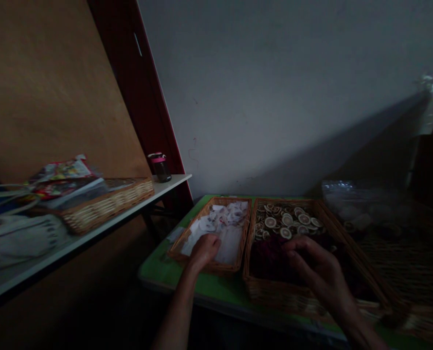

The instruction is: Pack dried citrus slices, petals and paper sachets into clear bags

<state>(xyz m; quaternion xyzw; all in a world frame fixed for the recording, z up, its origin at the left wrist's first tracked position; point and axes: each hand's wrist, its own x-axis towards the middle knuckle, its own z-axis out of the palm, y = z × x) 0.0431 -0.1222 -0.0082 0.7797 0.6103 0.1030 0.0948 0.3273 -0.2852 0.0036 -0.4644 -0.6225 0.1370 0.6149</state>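
In the head view, lower centre, I see the left hand [206, 249] curled over the left basket [220, 267]; lower right, the right hand [320, 267] bends at dark purplish pieces [267, 255] in the right basket [275, 290], probably set adjacent for reach. I can't tell whether either grip is clamped.

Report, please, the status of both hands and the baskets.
Left hand curled over left basket, grip hidden. Right hand at purple pieces in right basket. No obstruction seen between them.
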